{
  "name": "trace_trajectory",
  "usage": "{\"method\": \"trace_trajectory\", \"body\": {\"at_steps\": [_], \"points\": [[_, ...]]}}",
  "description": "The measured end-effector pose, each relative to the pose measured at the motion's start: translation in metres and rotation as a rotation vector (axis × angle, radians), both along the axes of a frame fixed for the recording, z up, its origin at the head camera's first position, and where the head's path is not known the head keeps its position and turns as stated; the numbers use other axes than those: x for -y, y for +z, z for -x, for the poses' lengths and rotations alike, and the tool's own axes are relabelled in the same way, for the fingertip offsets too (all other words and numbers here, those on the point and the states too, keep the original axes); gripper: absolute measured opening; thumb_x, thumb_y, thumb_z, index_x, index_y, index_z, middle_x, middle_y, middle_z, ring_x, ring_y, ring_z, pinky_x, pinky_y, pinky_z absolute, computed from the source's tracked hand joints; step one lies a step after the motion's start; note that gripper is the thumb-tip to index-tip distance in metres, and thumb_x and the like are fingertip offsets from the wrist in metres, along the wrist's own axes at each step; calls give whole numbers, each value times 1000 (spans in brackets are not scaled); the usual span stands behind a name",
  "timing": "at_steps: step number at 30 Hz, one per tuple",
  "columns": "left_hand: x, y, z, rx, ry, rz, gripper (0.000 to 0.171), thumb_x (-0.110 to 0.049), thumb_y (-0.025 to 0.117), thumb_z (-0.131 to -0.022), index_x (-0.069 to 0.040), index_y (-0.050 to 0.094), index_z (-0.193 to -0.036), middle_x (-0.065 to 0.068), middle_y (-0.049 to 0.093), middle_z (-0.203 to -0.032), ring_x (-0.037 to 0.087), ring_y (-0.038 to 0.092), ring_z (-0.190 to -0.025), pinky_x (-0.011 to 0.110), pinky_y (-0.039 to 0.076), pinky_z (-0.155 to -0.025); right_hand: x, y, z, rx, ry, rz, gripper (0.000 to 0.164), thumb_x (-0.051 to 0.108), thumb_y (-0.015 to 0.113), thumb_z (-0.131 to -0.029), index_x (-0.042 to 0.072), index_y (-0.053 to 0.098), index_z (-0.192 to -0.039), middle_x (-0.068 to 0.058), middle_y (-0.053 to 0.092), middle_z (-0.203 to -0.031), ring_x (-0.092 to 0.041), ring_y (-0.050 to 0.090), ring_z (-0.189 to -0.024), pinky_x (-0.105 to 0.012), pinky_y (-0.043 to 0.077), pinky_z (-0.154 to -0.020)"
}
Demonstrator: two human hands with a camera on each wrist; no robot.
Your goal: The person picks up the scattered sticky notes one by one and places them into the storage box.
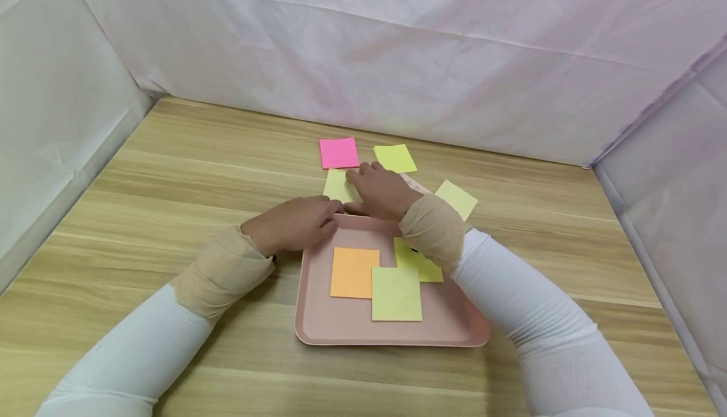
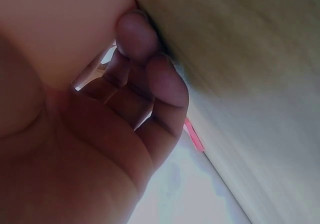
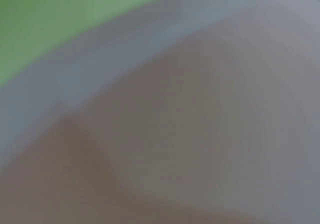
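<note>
While the left hand [image 1: 292, 221] is gripping the far left corner of a pink tray [image 1: 335, 322] in the head view, the right hand [image 1: 386, 190] is reaching over its far rim, partly covering a flat, pale yellow paper square [image 1: 335, 185]. That square is lying on the bench [image 1: 227, 152] just beyond the tray; whether the right grip is pinching it, I cannot tell. A hot-pink square [image 1: 339, 153] and a bright yellow one [image 1: 396, 158] are lying behind. Inside the tray, a smooth orange square [image 1: 353, 272] and a yellow square [image 1: 420, 262] are sitting beside a pale lime square [image 1: 397, 294], which is overlapping both.

In the left wrist view, the fingers are curling along the tray's side, near the bench.

In the right wrist view, a green patch is showing above a blurred, pale surface.
</note>
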State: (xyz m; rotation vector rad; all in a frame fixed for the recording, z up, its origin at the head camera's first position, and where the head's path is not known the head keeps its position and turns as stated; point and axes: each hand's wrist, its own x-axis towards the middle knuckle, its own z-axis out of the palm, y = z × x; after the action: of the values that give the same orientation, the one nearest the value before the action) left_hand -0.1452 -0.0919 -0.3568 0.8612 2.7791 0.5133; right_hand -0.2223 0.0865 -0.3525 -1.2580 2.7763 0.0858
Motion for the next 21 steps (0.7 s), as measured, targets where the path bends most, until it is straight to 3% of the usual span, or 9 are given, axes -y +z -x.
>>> {"method": "trace_trajectory", "body": {"at_steps": [12,21], "points": [[-1,-2,2,-1,-5,-8,16,-15,43,-94,-8,56,-97,5,57,-84,18,52,-75,37,48,-71,-2,-1,0,25,-23,5,52,52,58,-86,7,51,-110,-13,52,-95,-25,45,-82,-42,52,-65],[-1,-2,2,13,17,5,20,-18,44,-95,-10,58,-105,5,60,-94,18,54,-80,41,50,-76,0,-1,0,27,-33,-8,51,52,58,-86,7,51,-110,-13,53,-98,-25,45,-85,-42,52,-65]]}}
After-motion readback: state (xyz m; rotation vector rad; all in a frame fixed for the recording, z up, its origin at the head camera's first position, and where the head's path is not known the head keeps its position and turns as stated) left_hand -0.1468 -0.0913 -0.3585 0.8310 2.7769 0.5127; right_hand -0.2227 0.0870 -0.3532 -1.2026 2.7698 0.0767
